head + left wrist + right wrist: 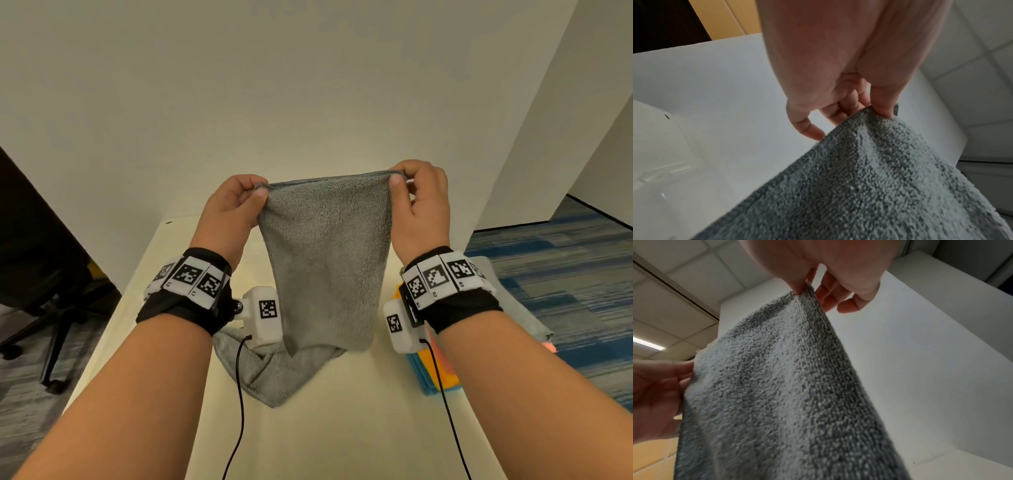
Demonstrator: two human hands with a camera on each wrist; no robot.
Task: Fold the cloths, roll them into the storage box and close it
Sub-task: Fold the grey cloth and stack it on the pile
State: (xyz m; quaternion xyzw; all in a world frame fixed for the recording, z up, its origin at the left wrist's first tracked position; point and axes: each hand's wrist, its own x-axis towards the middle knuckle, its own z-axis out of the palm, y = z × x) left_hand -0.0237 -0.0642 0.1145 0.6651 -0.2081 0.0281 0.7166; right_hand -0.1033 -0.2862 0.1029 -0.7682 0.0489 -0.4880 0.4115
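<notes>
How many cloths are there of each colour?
Dark grey cloth, held up: 1
Pale grey cloth: 1
Orange cloth: 1
Pink cloth: 1
Blue cloth: 1
Total: 5 that show. The coloured pile is partly hidden, so it may hold more.

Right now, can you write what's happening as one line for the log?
step: unfolding cloth | left hand: pinches top corner | right hand: pinches other corner | gray cloth: held up, bottom end on table | storage box: not seen
</notes>
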